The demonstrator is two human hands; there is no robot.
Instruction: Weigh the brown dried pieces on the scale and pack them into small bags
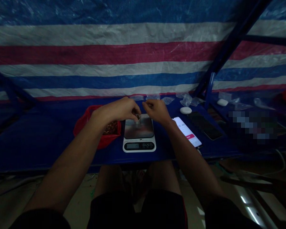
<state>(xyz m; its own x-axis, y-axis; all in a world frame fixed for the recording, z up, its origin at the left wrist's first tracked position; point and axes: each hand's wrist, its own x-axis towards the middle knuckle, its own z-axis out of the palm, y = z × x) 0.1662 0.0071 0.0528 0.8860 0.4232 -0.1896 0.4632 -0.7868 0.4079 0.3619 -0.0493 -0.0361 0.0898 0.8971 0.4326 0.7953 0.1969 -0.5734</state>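
Note:
A small white kitchen scale (139, 145) with a steel platform sits on the blue table in front of me. Both my hands hover over its far edge. My left hand (120, 109) is closed, its fingertips pinching a small clear plastic bag (138, 118) with something dark inside. My right hand (156, 109) is closed too, fingers curled at the same bag's other side. A red basket (85, 122) holding brown pieces (111, 128) stands just left of the scale, under my left wrist.
A lit phone (189, 133) lies right of the scale, a dark phone (205, 125) beyond it. A white round puck (186, 110), an earbud case (222, 102) and several clear bags (189, 100) lie at the back. A blue frame post (208, 86) rises right.

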